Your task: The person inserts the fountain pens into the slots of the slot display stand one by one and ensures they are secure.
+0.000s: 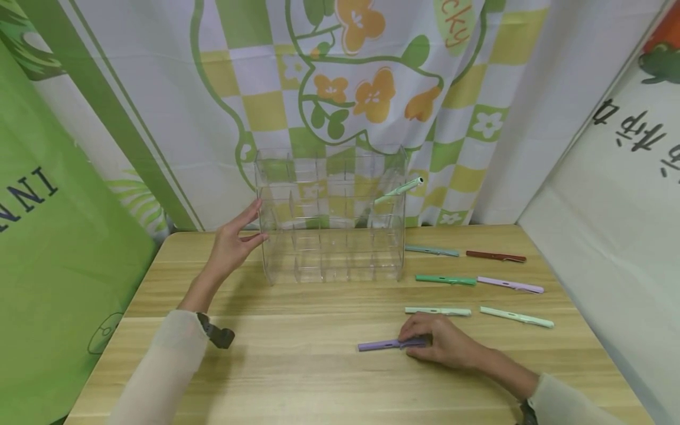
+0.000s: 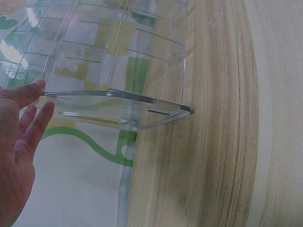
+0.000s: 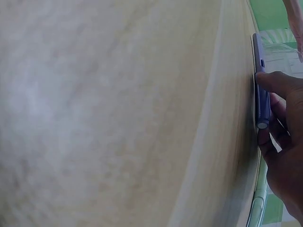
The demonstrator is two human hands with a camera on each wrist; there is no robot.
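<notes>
A clear compartment rack (image 1: 333, 242) stands upright at the back of the table. My left hand (image 1: 232, 241) is at its left side; in the left wrist view, the thumb (image 2: 33, 90) and fingers pinch the edge of the clear side panel (image 2: 156, 116). My right hand (image 1: 443, 342) pinches a purple pen (image 1: 378, 345) by its clip end, low over the wood near the front, thumb on one side and fingers on the other. One pale green pen (image 1: 399, 191) leans in an upper right compartment of the rack, its end sticking out.
Right of the rack on the table (image 1: 297, 354) lie a blue-grey pen (image 1: 432, 251), a dark red pen (image 1: 496, 256), a green pen (image 1: 445, 280), a lilac pen (image 1: 510, 284) and two pale green pens (image 1: 516, 317). A patterned curtain (image 1: 340, 88) hangs close behind the rack.
</notes>
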